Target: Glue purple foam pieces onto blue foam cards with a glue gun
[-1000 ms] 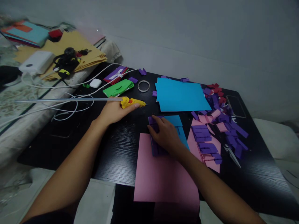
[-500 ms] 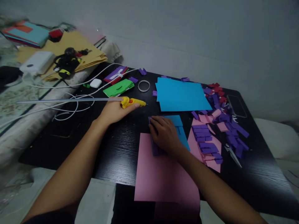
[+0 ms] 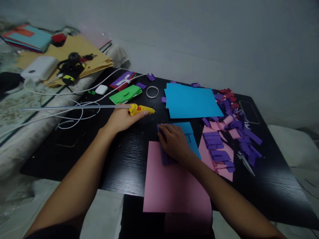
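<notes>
Tabletop (image 3: 124, 166) between left forearm (image 3: 77, 176) and pink sheet (image 3: 169, 192) lies free; scissors (image 3: 246, 163) obstruct the right.

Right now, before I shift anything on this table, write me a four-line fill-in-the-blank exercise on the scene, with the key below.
1. The left hand holds a glue gun whose body is ____.
2. The right hand rests on paper strips coloured ____.
3. The flat sheet reaching past the near edge of the black table is ____.
4. The tool with a pointed silvery blade, beside the loose strips, is a pair of ____.

Missing words: yellow; purple; pink; scissors.
</notes>
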Demonstrator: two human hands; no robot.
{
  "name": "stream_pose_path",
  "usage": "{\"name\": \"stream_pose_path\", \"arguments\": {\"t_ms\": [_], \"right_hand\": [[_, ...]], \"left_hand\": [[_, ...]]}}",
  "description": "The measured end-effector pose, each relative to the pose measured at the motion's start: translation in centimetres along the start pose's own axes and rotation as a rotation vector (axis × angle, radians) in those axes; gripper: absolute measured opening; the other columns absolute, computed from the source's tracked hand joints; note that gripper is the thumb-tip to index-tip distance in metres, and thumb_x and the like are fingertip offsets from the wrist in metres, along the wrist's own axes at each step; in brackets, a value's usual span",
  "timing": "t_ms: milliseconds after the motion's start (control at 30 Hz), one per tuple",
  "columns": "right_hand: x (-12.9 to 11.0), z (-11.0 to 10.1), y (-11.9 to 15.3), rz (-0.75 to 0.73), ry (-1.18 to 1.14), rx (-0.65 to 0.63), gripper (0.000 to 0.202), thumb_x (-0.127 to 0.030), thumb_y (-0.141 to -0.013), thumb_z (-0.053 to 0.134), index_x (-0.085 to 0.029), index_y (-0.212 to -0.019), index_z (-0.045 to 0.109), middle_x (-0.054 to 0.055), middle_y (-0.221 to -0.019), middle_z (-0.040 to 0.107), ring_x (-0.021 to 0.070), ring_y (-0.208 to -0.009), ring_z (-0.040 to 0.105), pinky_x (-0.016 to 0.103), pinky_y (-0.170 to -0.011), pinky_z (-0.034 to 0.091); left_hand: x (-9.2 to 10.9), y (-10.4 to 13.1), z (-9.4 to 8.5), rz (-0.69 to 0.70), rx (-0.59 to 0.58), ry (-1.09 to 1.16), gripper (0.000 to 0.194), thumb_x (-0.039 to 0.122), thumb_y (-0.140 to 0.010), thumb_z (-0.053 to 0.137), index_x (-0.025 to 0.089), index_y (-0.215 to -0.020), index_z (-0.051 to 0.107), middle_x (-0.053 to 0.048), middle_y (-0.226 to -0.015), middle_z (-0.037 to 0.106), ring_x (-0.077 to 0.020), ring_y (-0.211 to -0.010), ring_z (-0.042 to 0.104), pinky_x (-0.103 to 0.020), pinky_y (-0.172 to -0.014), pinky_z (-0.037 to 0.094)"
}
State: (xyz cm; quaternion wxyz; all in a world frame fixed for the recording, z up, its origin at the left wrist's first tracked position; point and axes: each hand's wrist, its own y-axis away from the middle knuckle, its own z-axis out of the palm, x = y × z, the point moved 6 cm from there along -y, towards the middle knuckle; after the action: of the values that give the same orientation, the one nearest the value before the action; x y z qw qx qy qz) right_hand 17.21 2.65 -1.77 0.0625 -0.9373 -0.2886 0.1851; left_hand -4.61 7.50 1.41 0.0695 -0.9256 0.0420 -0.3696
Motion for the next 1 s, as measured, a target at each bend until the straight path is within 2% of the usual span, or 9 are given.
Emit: {"name": "stream_pose_path", "arguments": {"t_ms": [333, 667, 1000], "right_hand": [[0.04, 0.46, 0.34, 0.003, -0.001, 0.047, 0.036, -0.022, -0.107, 0.052, -0.015, -0.138, 0.069, 0.016, -0.14, 0.072, 0.0324, -0.129, 0.064, 0.049, -0.109, 0.048], [0.29, 0.34, 0.08, 0.015, -0.025, 0.03, 0.034, -0.023, -0.107, 0.054, -0.015, -0.136, 0.07, 0.016, -0.139, 0.072, 0.0329, -0.128, 0.064, 0.049, -0.107, 0.049], [0.42, 0.54, 0.27, 0.024, -0.041, 0.058, 0.035, -0.023, -0.106, 0.054, -0.016, -0.136, 0.069, 0.016, -0.141, 0.071, 0.0323, -0.129, 0.064, 0.05, -0.108, 0.049]], "left_hand": [[0.29, 0.03, -0.1, 0.026, 0.013, -0.018, 0.048, 0.067, -0.086, 0.07, 0.023, -0.069, 0.061, -0.003, -0.067, 0.063, -0.019, -0.061, 0.054, -0.033, -0.056, 0.035], [0.07, 0.0, 0.09, 0.02, 0.01, -0.041, 0.048, 0.068, -0.086, 0.069, 0.024, -0.067, 0.061, -0.002, -0.065, 0.061, -0.0193, -0.06, 0.054, -0.034, -0.055, 0.036], [-0.12, -0.06, -0.01, 0.011, 0.01, -0.077, 0.049, 0.068, -0.087, 0.069, 0.024, -0.066, 0.063, -0.005, -0.068, 0.067, -0.022, -0.061, 0.06, -0.034, -0.055, 0.037]]}}
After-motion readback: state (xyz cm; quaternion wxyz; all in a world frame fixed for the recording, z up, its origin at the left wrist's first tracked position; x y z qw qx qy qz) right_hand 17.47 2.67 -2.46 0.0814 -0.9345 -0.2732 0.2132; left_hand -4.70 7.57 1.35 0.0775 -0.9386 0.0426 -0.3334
